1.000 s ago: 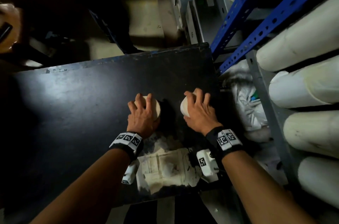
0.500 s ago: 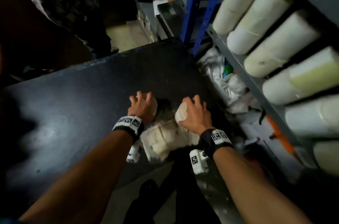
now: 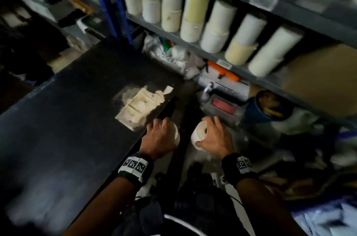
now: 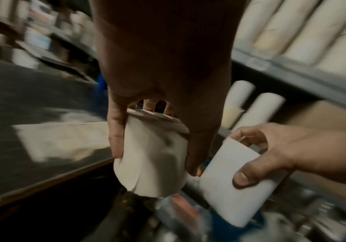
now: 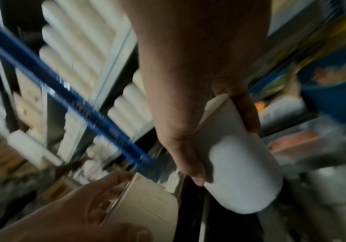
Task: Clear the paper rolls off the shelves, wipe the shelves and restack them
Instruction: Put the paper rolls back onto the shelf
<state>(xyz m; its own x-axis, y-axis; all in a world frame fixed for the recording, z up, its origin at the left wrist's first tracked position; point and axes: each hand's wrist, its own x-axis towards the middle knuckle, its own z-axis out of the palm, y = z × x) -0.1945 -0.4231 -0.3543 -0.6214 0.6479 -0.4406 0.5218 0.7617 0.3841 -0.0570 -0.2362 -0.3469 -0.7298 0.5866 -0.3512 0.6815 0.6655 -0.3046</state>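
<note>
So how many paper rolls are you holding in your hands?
2. The left hand grips one paper roll by the black table's edge; the right hand grips another just beside it. Many more sit on the shelf.

You have open room between the black table [image 3: 63,119] and the grey shelf [image 3: 228,60]. Paper rolls [image 3: 193,15] fill that shelf side by side. Under it, bags [image 3: 173,56] and a blue bucket [image 3: 258,108] block you.

Dark table [image 3: 63,119], left of frame: torn pale paper patch [image 3: 143,104] on it. Grey shelf [image 3: 173,31], upper right: row of paper rolls [image 3: 194,15].
</note>
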